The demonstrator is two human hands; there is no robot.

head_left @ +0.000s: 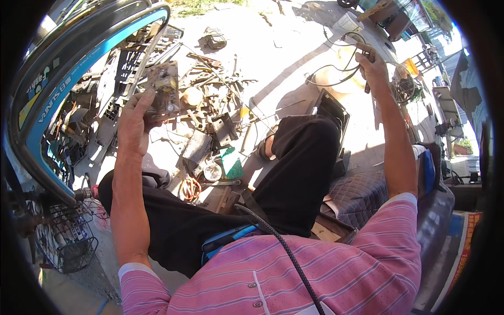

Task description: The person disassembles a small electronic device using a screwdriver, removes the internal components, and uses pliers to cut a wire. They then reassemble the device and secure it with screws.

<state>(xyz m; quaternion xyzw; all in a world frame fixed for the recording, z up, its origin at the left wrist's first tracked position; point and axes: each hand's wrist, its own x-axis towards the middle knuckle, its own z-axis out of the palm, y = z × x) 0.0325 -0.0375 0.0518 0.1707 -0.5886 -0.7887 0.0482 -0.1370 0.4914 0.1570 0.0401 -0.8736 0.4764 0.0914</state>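
My left hand [137,123] is raised at the left with its fingers closed around a brownish flat board [164,86]. Small parts stand on the board, which looks like a circuit board, though glare blurs its detail. My right hand [374,67] is held out at the upper right, its fingers closed on a thin dark cable [338,80]. That cable hangs in loops to the left of the hand. Beyond the board, tools and scrap parts [210,79] lie heaped on the ground. My two hands are far apart.
Near my legs are a green piece [231,163], a round clear container [212,172] and an orange cable coil [189,188]. A black tray [332,107] stands beyond my knee. A blue-and-black curved frame [94,68] arches at the left, above a wire basket [65,239]. Quilted padding [362,197] lies at my right.
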